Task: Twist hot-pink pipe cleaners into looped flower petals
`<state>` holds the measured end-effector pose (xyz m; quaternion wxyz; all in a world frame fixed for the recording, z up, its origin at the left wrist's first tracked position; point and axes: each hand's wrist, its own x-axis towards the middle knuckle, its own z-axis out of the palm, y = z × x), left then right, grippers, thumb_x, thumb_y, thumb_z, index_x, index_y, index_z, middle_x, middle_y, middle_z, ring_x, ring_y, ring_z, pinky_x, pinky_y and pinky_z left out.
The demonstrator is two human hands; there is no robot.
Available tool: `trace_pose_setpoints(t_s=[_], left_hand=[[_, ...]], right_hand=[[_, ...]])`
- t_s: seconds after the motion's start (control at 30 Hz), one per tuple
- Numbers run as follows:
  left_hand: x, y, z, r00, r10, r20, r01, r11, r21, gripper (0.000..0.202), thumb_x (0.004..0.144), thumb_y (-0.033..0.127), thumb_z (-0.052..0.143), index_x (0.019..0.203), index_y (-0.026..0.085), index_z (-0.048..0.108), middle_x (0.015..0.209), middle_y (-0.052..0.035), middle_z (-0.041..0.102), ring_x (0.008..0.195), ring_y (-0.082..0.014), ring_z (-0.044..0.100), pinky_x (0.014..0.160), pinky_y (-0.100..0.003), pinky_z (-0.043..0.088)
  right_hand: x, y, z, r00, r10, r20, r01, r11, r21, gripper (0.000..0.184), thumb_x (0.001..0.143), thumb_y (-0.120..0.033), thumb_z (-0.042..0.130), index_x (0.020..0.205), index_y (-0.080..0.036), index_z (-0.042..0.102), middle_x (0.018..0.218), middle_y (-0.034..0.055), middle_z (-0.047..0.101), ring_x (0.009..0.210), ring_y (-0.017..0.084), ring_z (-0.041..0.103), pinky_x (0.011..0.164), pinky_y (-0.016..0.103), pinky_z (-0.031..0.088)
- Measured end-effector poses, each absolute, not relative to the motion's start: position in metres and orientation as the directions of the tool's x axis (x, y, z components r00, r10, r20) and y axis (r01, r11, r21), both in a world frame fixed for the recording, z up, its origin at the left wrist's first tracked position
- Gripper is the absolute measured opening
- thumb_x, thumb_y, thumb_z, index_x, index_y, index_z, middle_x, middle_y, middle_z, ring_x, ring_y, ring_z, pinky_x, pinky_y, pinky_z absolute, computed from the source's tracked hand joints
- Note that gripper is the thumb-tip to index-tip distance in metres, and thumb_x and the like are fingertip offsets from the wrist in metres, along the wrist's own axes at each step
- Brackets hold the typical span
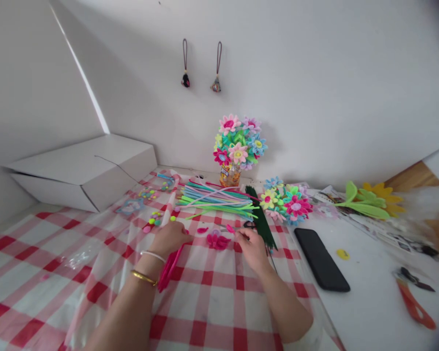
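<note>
My right hand is closed in a pinch, its fingertips at a small bent loop of pink pipe cleaner. My left hand has its fingers curled, with a bit of pink showing by them; what they grip is mostly hidden. Beside and partly under it lies a bundle of hot-pink pipe cleaners. Between the hands, a cluster of pink petals rests on the checked cloth. A single pink petal lies just left of that cluster.
Pastel and green pipe cleaners lie behind the hands, near dark green stems. Colored pompoms sit at left, before a white box. A flower vase, a flower bunch, a phone and orange-handled pliers stand or lie around.
</note>
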<state>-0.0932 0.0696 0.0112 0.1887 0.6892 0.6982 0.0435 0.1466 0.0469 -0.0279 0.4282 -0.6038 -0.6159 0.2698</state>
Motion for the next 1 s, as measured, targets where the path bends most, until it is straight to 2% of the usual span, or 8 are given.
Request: trace_pose_setpoints(t_s=[0.17, 0.33, 0.47, 0.57, 0.67, 0.77, 0.87, 1.0], left_hand=[[-0.091, 0.07, 0.006, 0.079, 0.944, -0.321, 0.981, -0.017, 0.192, 0.027, 0.063, 0.034, 0.05, 0.077, 0.015, 0.064, 0.089, -0.0132, 0.066, 0.08, -0.0249, 0.061, 0.06, -0.029, 0.041], [-0.088, 0.071, 0.002, 0.082, 0.938, -0.338, 0.984, -0.023, 0.174, 0.025, 0.062, 0.024, 0.049, 0.079, 0.014, 0.064, 0.093, -0.014, 0.066, 0.083, -0.0254, 0.062, 0.062, -0.029, 0.043], [-0.088, 0.068, 0.006, 0.062, 0.951, -0.302, 0.986, -0.011, 0.168, 0.025, 0.066, 0.028, 0.048, 0.079, 0.014, 0.064, 0.095, -0.0144, 0.066, 0.086, -0.0264, 0.061, 0.066, -0.03, 0.044], [-0.09, 0.065, 0.009, 0.044, 0.959, -0.281, 0.986, 0.003, 0.165, 0.028, 0.068, 0.031, 0.046, 0.081, 0.013, 0.064, 0.095, -0.0162, 0.066, 0.085, -0.0289, 0.061, 0.067, -0.034, 0.044], [-0.091, 0.065, 0.007, 0.051, 0.955, -0.293, 0.986, -0.002, 0.165, 0.027, 0.066, 0.027, 0.047, 0.082, 0.013, 0.064, 0.094, -0.0177, 0.066, 0.087, -0.0311, 0.061, 0.067, -0.036, 0.044], [-0.091, 0.066, 0.005, 0.06, 0.95, -0.306, 0.985, -0.005, 0.174, 0.024, 0.064, 0.021, 0.048, 0.08, 0.014, 0.065, 0.092, -0.0166, 0.066, 0.088, -0.0294, 0.062, 0.068, -0.033, 0.044], [-0.092, 0.066, 0.006, 0.056, 0.95, -0.307, 0.983, 0.001, 0.181, 0.024, 0.064, 0.021, 0.049, 0.079, 0.014, 0.065, 0.091, -0.0161, 0.066, 0.086, -0.0278, 0.062, 0.067, -0.032, 0.045], [-0.093, 0.065, 0.006, 0.022, 0.962, -0.273, 0.986, 0.024, 0.167, 0.025, 0.065, 0.026, 0.05, 0.08, 0.013, 0.065, 0.091, -0.0182, 0.066, 0.085, -0.0306, 0.062, 0.068, -0.035, 0.045]], right_hand=[[0.139, 0.049, -0.036, 0.047, 0.96, 0.276, 0.508, 0.214, -0.834, 0.023, 0.079, -0.033, 0.049, 0.078, -0.02, 0.069, 0.078, 0.0044, 0.07, 0.073, 0.02, 0.063, 0.067, 0.029, 0.045], [0.136, 0.051, -0.037, 0.06, 0.945, 0.321, 0.516, 0.246, -0.82, 0.023, 0.08, -0.034, 0.05, 0.081, -0.019, 0.068, 0.083, 0.006, 0.069, 0.079, 0.02, 0.061, 0.072, 0.029, 0.044], [0.137, 0.05, -0.034, 0.052, 0.923, 0.382, 0.542, 0.295, -0.787, 0.022, 0.081, -0.033, 0.051, 0.08, -0.019, 0.068, 0.08, 0.0066, 0.068, 0.079, 0.02, 0.06, 0.073, 0.03, 0.043], [0.138, 0.048, -0.031, 0.095, 0.913, 0.397, 0.584, 0.272, -0.765, 0.023, 0.081, -0.034, 0.05, 0.082, -0.019, 0.068, 0.081, 0.0065, 0.067, 0.079, 0.02, 0.059, 0.074, 0.031, 0.042], [0.139, 0.049, -0.028, 0.053, 0.917, 0.396, 0.668, 0.263, -0.697, 0.021, 0.081, -0.03, 0.05, 0.082, -0.02, 0.068, 0.082, 0.006, 0.068, 0.081, 0.02, 0.059, 0.078, 0.032, 0.04], [0.144, 0.05, -0.026, 0.011, 0.922, 0.387, 0.728, 0.258, -0.636, 0.021, 0.08, -0.025, 0.049, 0.082, -0.021, 0.069, 0.083, 0.0061, 0.068, 0.082, 0.021, 0.059, 0.078, 0.033, 0.039], [0.152, 0.05, -0.021, 0.088, 0.902, 0.423, 0.725, 0.234, -0.648, 0.022, 0.08, -0.027, 0.048, 0.087, -0.02, 0.068, 0.085, 0.0068, 0.068, 0.082, 0.021, 0.058, 0.078, 0.033, 0.04], [0.156, 0.046, -0.013, 0.13, 0.883, 0.451, 0.701, 0.24, -0.672, 0.024, 0.082, -0.03, 0.046, 0.087, -0.02, 0.067, 0.085, 0.0068, 0.068, 0.083, 0.022, 0.058, 0.078, 0.034, 0.04]])
